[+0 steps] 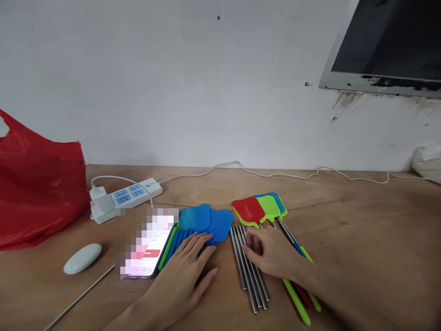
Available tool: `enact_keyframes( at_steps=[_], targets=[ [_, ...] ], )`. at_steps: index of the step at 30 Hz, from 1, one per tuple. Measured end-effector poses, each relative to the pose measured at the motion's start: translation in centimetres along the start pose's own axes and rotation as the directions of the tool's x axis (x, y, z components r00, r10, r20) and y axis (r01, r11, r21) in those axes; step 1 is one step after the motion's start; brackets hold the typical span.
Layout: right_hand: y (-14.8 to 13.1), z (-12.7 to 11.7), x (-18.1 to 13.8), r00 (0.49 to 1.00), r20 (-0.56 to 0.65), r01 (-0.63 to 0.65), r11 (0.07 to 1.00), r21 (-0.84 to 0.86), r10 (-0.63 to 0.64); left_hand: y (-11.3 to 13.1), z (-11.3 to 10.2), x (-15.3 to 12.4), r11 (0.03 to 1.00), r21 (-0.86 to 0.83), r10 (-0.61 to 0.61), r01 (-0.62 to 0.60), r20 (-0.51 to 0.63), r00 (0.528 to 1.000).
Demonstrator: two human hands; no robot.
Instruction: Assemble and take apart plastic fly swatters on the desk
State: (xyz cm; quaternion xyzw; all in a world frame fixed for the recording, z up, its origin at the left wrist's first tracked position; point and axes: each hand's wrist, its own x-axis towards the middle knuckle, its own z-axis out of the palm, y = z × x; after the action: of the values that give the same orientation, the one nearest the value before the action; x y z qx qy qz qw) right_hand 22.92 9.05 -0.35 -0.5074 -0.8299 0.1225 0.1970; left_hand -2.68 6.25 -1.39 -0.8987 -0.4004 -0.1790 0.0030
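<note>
My left hand (193,257) lies palm down with fingers spread over a row of blue and green plastic handles (172,246). Blue mesh fly swatter heads (220,223) lie just beyond its fingertips. My right hand (268,250) is curled over a bundle of thin metal rods (253,285), thumb and fingertips closing on one of them; its exact grip is partly hidden. Beneath and behind that hand lie assembled fly swatters with red (250,209), yellow-green and blue heads. Their yellow-green handles (298,303) stick out below my right wrist.
A lit phone (148,250), partly pixelated, lies left of the handles. Farther left are a white power strip (138,195) with a charger, a white oval object (82,259) and a red plastic bag (37,188). A white cable (268,174) runs along the wall.
</note>
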Motion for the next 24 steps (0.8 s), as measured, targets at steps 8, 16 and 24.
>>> enact_keyframes(
  at_steps=[8,16,24],
  targets=[
    [0.9,-2.5,-0.9,0.939,0.256,0.234,0.972,0.015,-0.23,0.0,0.1,0.0,1.0,0.008,-0.013,0.013,0.05,0.999],
    [0.1,-0.3,-2.2,0.904,0.229,0.412,0.882,-0.23,-0.362,0.1,0.1,-0.1,1.0,0.001,-0.017,0.017,0.013,1.0],
    [-0.1,0.1,-1.3,0.899,0.199,0.432,0.866,-0.251,-0.391,-0.1,0.4,-0.1,1.0,0.017,-0.003,0.003,-0.004,1.0]
  ],
)
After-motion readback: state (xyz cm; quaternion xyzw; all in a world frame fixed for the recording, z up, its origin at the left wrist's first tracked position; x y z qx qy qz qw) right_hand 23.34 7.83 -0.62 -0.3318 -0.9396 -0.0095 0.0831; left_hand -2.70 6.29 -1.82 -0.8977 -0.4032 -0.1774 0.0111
